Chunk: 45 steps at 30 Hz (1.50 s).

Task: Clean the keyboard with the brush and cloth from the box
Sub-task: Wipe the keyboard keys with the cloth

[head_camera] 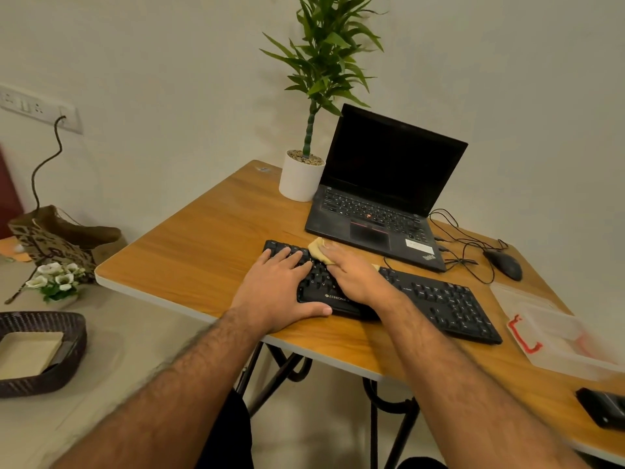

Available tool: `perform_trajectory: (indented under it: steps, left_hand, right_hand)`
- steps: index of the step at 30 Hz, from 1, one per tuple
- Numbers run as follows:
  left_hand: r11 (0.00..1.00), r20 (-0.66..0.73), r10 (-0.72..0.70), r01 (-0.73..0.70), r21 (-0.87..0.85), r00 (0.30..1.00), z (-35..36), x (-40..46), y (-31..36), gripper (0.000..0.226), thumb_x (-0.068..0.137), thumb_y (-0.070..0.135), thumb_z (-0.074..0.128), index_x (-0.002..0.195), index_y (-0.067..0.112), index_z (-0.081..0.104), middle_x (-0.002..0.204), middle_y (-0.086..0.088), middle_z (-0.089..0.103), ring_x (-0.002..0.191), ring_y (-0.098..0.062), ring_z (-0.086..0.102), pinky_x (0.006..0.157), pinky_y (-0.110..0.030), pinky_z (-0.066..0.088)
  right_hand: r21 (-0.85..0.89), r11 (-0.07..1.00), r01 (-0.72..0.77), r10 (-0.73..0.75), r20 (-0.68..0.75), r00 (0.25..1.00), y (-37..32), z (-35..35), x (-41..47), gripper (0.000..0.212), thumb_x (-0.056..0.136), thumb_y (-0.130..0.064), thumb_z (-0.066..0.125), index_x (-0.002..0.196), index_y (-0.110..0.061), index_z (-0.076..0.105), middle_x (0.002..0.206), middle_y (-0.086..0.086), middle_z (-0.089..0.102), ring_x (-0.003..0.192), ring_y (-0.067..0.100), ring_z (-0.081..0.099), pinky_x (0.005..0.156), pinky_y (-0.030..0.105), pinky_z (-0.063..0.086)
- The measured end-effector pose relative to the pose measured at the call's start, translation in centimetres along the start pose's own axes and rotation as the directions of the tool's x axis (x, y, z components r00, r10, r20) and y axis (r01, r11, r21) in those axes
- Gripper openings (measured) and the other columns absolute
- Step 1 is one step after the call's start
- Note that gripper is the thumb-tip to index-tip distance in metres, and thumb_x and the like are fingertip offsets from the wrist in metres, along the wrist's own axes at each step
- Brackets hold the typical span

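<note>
Wooden table [189, 252] carries everything. Black laptop [385, 184], lid open, screen dark, sits at the far side; "ThinkPad" logo readable at its near right corner, plus a white sticker, text too small to read. Black keyboard [439, 302] lies diagonally just in front of the laptop, "ZEBRONICS" printed on its near edge between both hands. Clear plastic box [554, 336] with red latch sits right of the keyboard, near the table edge. White pot with a plant [301, 179] stands just left of the laptop. Black mouse [504, 264] with tangled cable lies right of the laptop.

Left hand [280, 286] rests flat on the keyboard's left end, fingers straight and spread on the keys, thumb along the near edge, holding nothing. Right hand [351, 270] presses a tan cloth [318, 248] onto the upper keys, fingers mostly straight over it; cloth pokes out beyond the fingertips. Whether the fingers pinch it, cannot tell.
</note>
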<state>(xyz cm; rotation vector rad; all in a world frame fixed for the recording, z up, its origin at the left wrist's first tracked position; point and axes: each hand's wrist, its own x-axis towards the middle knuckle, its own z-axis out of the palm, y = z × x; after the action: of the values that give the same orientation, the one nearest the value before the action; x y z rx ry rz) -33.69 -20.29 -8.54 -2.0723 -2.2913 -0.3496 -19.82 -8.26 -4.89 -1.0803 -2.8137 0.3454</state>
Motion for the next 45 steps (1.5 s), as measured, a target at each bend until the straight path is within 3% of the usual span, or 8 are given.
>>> perform_trajectory:
  steps: [11,16,20,25,30,35,40,45]
  left_hand:
    - [0.997,0.036,0.060,-0.059,-0.044,0.998,-0.4,-0.3,0.4,0.109,0.071,0.094,0.036,0.157,0.027,0.026,0.166,0.002,0.019,0.153,-0.014,0.010,0.125,-0.037,0.002]
    - [0.998,0.029,0.043,-0.041,-0.053,0.999,-0.4,-0.3,0.4,0.109,0.070,0.094,0.037,0.156,0.028,0.027,0.165,0.003,0.020,0.153,-0.014,0.010,0.125,-0.038,0.002]
    - [0.998,0.029,0.043,-0.041,-0.048,0.999,-0.3,-0.2,0.4,0.110,0.070,0.095,0.035,0.157,0.028,0.027,0.165,0.002,0.021,0.153,-0.014,0.011,0.125,-0.038,0.003]
    - [0.999,0.031,0.028,-0.026,-0.036,0.999,-0.3,-0.2,0.5,0.110,0.070,0.094,0.034,0.157,0.027,0.025,0.166,0.001,0.019,0.153,-0.016,0.011,0.125,-0.039,0.004]
    - [0.999,0.040,0.025,-0.024,-0.025,0.999,-0.4,-0.3,0.5,0.111,0.069,0.095,0.032,0.157,0.027,0.024,0.166,0.001,0.018,0.153,-0.015,0.010,0.125,-0.039,0.004]
    - [1.000,0.042,0.026,-0.026,-0.016,0.999,-0.3,-0.2,0.5,0.110,0.071,0.094,0.032,0.158,0.027,0.024,0.166,0.001,0.018,0.153,-0.016,0.010,0.125,-0.039,0.003]
    - [1.000,0.035,0.015,-0.015,-0.013,0.999,-0.4,-0.2,0.5,0.112,0.071,0.094,0.033,0.158,0.024,0.023,0.166,0.002,0.017,0.153,-0.015,0.010,0.125,-0.039,0.004]
    - [1.000,0.041,0.016,-0.015,-0.007,0.999,-0.4,-0.2,0.5,0.113,0.071,0.094,0.033,0.158,0.023,0.024,0.166,0.001,0.017,0.153,-0.015,0.010,0.125,-0.040,0.005]
  right_hand:
    - [-0.002,0.999,-0.054,0.054,0.020,0.998,1.0,-1.1,-2.2,0.049,0.105,-0.018,0.040,0.153,-0.024,0.031,0.161,-0.004,0.025,0.150,0.016,0.019,0.121,0.033,0.013]
    - [0.014,1.000,0.002,-0.003,0.055,0.998,0.8,-0.8,-3.0,0.051,0.104,-0.016,0.042,0.154,-0.020,0.031,0.162,-0.003,0.023,0.149,0.012,0.020,0.118,0.024,0.008]
    - [0.042,0.997,-0.071,0.069,0.047,0.997,1.6,-2.1,-3.4,0.047,0.103,-0.016,0.043,0.150,-0.023,0.040,0.157,0.000,0.036,0.143,0.019,0.034,0.117,0.031,0.023]
    - [0.053,0.998,-0.020,0.019,0.024,1.000,-0.7,-0.5,-3.8,0.049,0.104,-0.014,0.040,0.152,-0.022,0.035,0.161,-0.004,0.024,0.149,0.012,0.018,0.120,0.026,0.008]
    - [0.084,0.996,-0.010,0.003,0.083,0.997,1.4,-1.5,-6.0,0.048,0.104,-0.014,0.041,0.151,-0.025,0.036,0.160,-0.007,0.026,0.149,0.009,0.020,0.117,0.020,0.008]
    - [0.066,0.996,-0.059,0.057,0.034,0.998,0.0,-0.6,-5.4,0.051,0.105,-0.017,0.039,0.154,-0.024,0.028,0.163,-0.005,0.016,0.151,0.010,0.011,0.121,0.029,0.006]
    - [0.075,0.997,0.019,-0.025,0.069,0.997,-0.1,-0.5,-6.6,0.050,0.105,-0.014,0.039,0.153,-0.023,0.030,0.163,-0.003,0.020,0.150,0.008,0.014,0.117,0.021,0.005]
    - [0.082,0.996,-0.019,0.011,0.098,0.995,0.8,-1.9,-7.3,0.047,0.105,-0.015,0.041,0.150,-0.028,0.038,0.160,-0.004,0.028,0.148,0.010,0.022,0.121,0.029,0.012]
